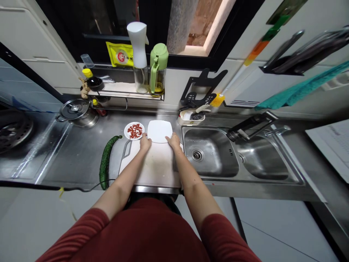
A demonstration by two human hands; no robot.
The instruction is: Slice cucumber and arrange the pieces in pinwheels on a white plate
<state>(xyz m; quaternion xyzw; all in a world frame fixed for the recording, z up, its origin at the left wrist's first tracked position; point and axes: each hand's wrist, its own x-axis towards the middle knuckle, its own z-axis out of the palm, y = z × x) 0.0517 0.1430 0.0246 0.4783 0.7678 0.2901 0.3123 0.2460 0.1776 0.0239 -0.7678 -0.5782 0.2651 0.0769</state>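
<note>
A white square plate with rounded corners (159, 131) is at the far edge of the pale cutting board (155, 165). My left hand (145, 142) grips the plate's near left corner, and my right hand (173, 140) has its near right corner. Both thumbs press along the rim; the other fingers are mostly hidden. Just left of the plate sits a small white dish (126, 131) with chopped red pieces (134, 131). A long green cucumber-like vegetable (105, 163) lies on the counter left of the board. The plate's surface looks bare.
Right of the board is a double steel sink (209, 160) with a dark faucet (245, 127). A lidded pot (79, 112) stands at the back left. Bottles, including a green-topped oil bottle (158, 69), stand on a wall rack. A knife holder (261, 85) hangs at the right.
</note>
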